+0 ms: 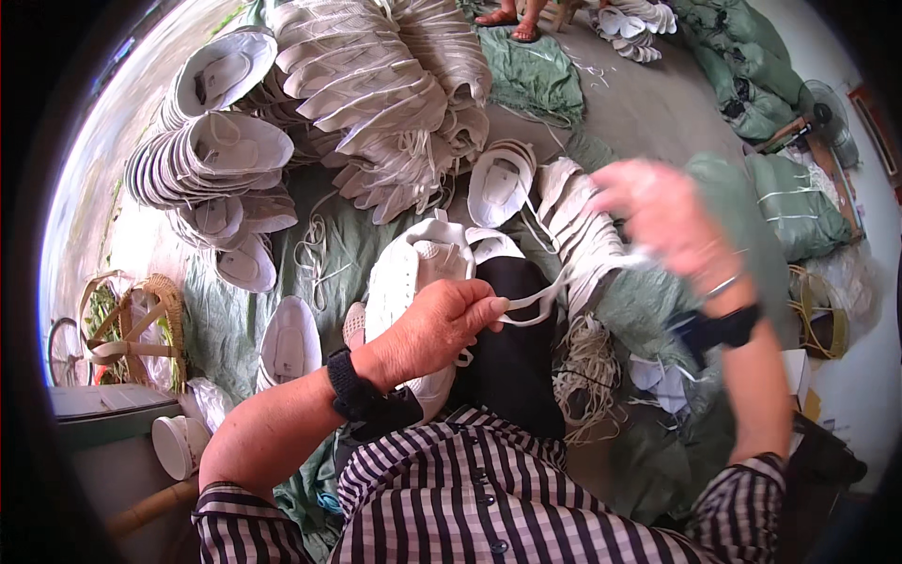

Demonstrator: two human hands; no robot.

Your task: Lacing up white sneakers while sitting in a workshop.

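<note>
Striped cloth of my shirt [489,503] is filling the nearest part of the view, and beyond it my black trouser leg [512,362] is pointing away from me. Just left of that leg, a white shoe [406,273] is lying with its long axis running roughly away from my body, partly hidden under my left forearm. My left hand [449,315] is the nearer one: it is resting over the shoe's right side, thumb and forefinger closed together, pinching a white lace [540,298]. From that pinch the lace is looping rightward over my leg toward my right hand [653,211], which is hovering farther out, right of the shoe and well apart from it. That hand is showing as a blur, its fingers seemingly loosely spread; I cannot tell whether it is gripping the lace. Behind it a row of pale uppers [571,221] is leaning, and a lace bundle [587,376] is lying nearer me.
</note>
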